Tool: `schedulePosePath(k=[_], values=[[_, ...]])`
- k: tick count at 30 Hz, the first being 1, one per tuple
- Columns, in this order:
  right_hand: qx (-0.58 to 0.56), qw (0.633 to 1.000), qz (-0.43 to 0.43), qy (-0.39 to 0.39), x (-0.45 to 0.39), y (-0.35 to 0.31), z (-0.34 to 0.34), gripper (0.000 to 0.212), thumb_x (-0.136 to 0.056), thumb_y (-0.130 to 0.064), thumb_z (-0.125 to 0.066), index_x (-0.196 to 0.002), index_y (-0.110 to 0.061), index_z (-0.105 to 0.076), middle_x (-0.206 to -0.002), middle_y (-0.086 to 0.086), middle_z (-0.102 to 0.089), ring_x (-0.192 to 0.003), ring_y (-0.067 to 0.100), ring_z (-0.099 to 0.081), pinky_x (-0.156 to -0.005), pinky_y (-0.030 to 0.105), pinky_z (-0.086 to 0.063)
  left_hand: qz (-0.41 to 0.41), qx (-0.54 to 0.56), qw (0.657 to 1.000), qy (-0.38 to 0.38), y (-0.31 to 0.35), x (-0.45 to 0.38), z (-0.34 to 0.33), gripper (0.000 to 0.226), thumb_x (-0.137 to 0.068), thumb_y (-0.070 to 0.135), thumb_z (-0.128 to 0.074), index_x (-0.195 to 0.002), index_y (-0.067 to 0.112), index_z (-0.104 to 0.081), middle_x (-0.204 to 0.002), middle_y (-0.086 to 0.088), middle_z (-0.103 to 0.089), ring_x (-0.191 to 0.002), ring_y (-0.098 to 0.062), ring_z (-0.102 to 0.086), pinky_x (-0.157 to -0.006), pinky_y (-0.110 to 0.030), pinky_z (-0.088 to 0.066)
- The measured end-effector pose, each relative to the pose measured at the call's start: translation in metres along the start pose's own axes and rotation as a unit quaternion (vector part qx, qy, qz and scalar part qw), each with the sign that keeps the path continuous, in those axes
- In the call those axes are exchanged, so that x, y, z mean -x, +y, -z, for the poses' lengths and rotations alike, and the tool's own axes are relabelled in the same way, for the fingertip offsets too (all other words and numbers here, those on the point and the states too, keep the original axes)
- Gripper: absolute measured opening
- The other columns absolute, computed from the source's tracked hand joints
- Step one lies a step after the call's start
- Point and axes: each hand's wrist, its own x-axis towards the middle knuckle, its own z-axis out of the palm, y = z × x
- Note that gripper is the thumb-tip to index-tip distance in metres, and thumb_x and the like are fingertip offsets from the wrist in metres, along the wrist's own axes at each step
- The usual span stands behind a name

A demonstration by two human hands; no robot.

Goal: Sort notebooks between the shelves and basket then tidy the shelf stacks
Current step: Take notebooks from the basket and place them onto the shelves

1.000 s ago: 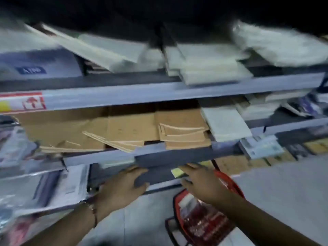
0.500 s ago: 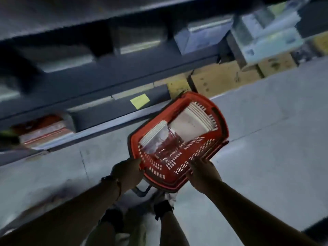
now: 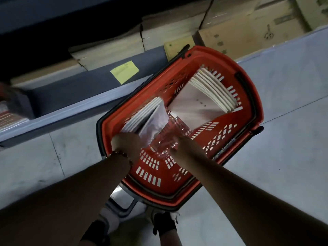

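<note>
A red plastic basket stands on the grey floor below me. Inside, several white notebooks lean against its far wall. A second stack of notebooks leans on the left wall. Crumpled clear plastic wrap lies between the stacks. My left hand reaches into the basket and touches the near end of the left stack. My right hand is down in the wrap; its fingers are hidden, so its grip is unclear.
The bottom shelf rail with a yellow label runs behind the basket. Cardboard boxes sit under the shelf. A grey handle juts from the basket's near end, by my feet.
The view has dropped from the shelves to the basket on the floor. Both hands have left the shelf edge, passed the basket rim and gone inside it.
</note>
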Motion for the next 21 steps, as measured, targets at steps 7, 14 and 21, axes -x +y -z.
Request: schedulePosePath(k=[7, 14, 21], values=[[-0.088, 0.995, -0.051, -0.018, -0.007, 0.011, 0.009, 0.029, -0.102, -0.023, -0.046, -0.126, -0.01, -0.056, -0.103, 0.009, -0.068, -0.065, 0.009, -0.054, -0.052, 0.02, -0.038, -0.086, 0.124, 0.986, 0.073, 0.008, 0.01, -0.021, 0.021, -0.104, 0.016, -0.039, -0.115, 0.015, -0.057, -0.107, -0.001, -0.067, -0.094, -0.014, -0.067, -0.076, -0.022, -0.052], [-0.203, 0.977, -0.065, 0.027, 0.011, 0.02, 0.045, 0.056, -0.096, -0.026, -0.058, -0.146, -0.012, -0.036, -0.118, 0.002, -0.06, -0.081, 0.008, -0.058, -0.05, 0.01, -0.039, -0.148, 0.399, 0.901, 0.089, -0.039, 0.049, 0.028, 0.021, -0.101, 0.029, -0.053, -0.115, 0.021, -0.066, -0.104, -0.007, -0.072, -0.081, -0.007, -0.064, -0.066, -0.008, -0.047], [-0.313, 0.949, -0.009, -0.026, 0.108, -0.016, 0.1, 0.021, -0.091, -0.035, -0.068, -0.11, -0.031, -0.06, -0.094, -0.02, -0.063, -0.088, -0.003, -0.059, -0.06, 0.009, -0.043, -0.211, 0.439, 0.869, 0.084, -0.146, 0.137, 0.093, 0.02, -0.102, 0.042, -0.047, -0.098, 0.028, -0.06, -0.078, 0.005, -0.067, -0.075, -0.007, -0.066, -0.068, -0.039, -0.055]])
